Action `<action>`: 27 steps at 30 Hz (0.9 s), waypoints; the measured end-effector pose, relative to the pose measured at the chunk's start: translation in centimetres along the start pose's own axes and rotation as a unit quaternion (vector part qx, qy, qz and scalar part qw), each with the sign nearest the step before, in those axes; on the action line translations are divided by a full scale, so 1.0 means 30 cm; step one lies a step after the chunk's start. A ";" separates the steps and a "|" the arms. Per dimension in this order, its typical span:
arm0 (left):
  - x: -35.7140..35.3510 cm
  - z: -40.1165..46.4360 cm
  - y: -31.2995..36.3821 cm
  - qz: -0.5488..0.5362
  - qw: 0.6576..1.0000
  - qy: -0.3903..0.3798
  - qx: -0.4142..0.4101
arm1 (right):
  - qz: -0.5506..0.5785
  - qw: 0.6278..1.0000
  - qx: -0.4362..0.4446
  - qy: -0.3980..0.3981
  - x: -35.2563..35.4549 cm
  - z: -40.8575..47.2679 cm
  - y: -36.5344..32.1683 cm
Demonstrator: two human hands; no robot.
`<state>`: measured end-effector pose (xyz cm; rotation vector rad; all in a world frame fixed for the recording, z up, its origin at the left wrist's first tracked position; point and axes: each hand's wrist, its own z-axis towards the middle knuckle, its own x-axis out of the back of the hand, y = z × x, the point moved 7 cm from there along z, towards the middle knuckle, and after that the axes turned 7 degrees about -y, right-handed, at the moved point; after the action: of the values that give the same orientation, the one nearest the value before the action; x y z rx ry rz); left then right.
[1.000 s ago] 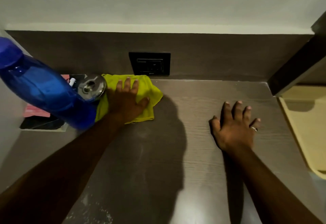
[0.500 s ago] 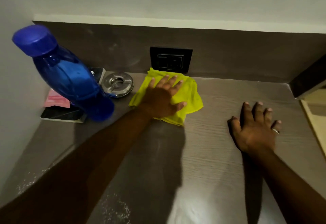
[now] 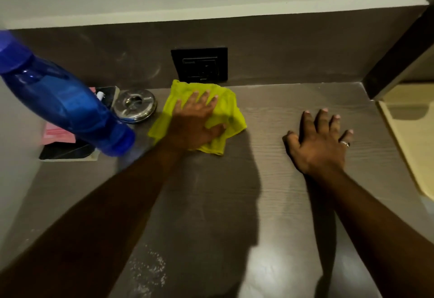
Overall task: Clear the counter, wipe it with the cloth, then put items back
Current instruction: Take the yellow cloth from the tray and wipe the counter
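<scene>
A crumpled yellow cloth lies on the brown wood-grain counter just below a black wall socket. My left hand presses flat on the cloth with its fingers spread. My right hand rests palm down on the bare counter to the right, fingers apart, a ring on one finger, holding nothing. A blue plastic bottle with a blue cap stands at the left. Beside it sits a round steel ashtray.
A dark tray with a pink packet and small items sits in the back left corner, against the side wall. A black socket plate is on the backsplash. A pale yellow surface adjoins the counter's right end. White specks dot the front.
My left hand slid the cloth right along the back of the counter, away from the ashtray, then slightly back. My right hand stayed flat on the counter. The camera view shifted.
</scene>
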<state>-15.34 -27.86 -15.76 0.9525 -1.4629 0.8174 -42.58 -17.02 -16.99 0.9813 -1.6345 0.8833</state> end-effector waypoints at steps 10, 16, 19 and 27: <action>-0.068 -0.690 0.117 -0.008 0.998 -0.030 -0.059 | 0.027 0.999 0.011 -0.030 0.027 -0.041 -0.007; -0.070 -0.552 0.132 0.003 0.995 -0.089 -0.038 | -0.004 0.995 0.051 0.087 0.023 -0.052 -0.010; -0.048 -0.467 0.140 -0.040 0.997 -0.071 -0.008 | -0.001 0.996 0.051 0.079 -0.056 -0.010 0.000; -0.076 -0.645 -0.155 -0.028 0.999 -0.040 0.002 | 0.012 0.990 0.087 0.109 -0.094 -0.128 -0.155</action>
<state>-2.81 -12.24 -16.10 1.0347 -1.4972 0.7483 -36.40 -14.95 -18.38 0.9470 -1.4047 1.1241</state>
